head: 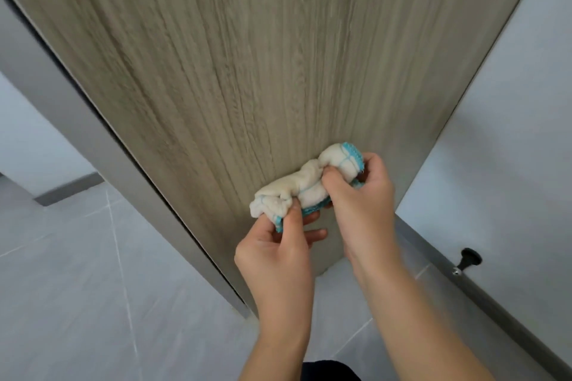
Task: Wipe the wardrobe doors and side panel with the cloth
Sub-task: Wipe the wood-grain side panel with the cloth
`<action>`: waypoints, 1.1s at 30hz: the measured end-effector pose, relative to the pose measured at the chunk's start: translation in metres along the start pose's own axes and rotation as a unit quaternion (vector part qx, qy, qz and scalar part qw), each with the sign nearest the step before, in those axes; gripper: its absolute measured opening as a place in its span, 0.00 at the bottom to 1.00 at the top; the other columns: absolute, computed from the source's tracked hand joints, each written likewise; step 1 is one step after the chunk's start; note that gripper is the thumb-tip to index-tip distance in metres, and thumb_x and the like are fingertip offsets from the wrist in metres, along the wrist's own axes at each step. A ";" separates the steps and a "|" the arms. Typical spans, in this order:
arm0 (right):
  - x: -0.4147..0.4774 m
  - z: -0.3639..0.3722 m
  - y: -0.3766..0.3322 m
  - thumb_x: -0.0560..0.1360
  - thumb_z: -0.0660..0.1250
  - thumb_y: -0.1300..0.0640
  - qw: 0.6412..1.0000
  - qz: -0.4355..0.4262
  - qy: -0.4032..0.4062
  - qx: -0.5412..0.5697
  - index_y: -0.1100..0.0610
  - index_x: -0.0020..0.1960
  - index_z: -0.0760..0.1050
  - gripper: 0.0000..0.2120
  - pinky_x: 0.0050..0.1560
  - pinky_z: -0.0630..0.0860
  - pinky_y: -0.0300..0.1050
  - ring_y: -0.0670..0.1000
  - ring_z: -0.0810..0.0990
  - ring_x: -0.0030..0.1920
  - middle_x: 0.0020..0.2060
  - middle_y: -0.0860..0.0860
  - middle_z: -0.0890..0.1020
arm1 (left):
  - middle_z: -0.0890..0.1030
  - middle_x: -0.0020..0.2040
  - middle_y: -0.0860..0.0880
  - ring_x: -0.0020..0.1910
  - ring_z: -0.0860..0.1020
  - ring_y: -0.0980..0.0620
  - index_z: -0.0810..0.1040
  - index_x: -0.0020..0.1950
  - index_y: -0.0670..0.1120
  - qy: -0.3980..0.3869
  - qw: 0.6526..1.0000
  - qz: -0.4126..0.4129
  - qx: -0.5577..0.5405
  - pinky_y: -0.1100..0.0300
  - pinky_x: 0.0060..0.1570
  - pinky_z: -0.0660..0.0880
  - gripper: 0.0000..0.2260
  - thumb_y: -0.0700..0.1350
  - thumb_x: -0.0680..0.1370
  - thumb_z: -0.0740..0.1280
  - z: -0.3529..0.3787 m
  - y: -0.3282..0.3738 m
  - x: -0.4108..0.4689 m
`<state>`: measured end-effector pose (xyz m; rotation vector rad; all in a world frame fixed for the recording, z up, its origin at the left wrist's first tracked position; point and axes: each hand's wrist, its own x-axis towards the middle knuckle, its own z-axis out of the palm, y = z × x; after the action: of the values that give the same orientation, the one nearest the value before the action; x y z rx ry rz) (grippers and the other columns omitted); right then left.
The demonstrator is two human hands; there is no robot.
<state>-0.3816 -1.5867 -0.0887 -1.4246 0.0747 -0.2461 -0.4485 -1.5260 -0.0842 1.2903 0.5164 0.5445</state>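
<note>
Both hands hold the cloth (pixel 305 187) up in front of the wood panel (pixel 232 56). The cloth is white with a blue edge, and it is bunched up into a long lump. The left hand (pixel 275 254) comes up from below. Its thumb lies on top of the low end of the cloth and its fingers curl under it, so it pinches that end. The right hand (pixel 362 204) reaches in from the right. Its fingers are curled round the high end, and its thumb pushes into the middle. Both arms are bare.

The cloth is low down on the panel, near its bottom corner (I cannot tell if it touches the wood). A grey strip (pixel 62 96) runs along the panel's left side. The floor (pixel 77 257) has pale grey tiles. A black knob (pixel 469 258) sits low by the white wall (pixel 510 102) on the right.
</note>
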 end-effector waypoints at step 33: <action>0.010 -0.077 0.357 0.71 0.71 0.61 0.866 0.394 -0.002 -0.308 0.61 0.56 0.76 0.14 0.52 0.74 0.45 0.57 0.79 0.55 0.53 0.57 0.81 | 0.79 0.41 0.42 0.38 0.79 0.47 0.73 0.63 0.38 0.178 0.828 -0.529 -0.063 0.62 0.19 0.73 0.11 0.36 0.80 0.63 -0.021 -0.366 0.058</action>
<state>-0.3431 -1.6183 -0.4505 -1.8971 0.7750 0.5072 -0.3852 -1.5418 -0.4498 0.5975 1.3625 -0.1408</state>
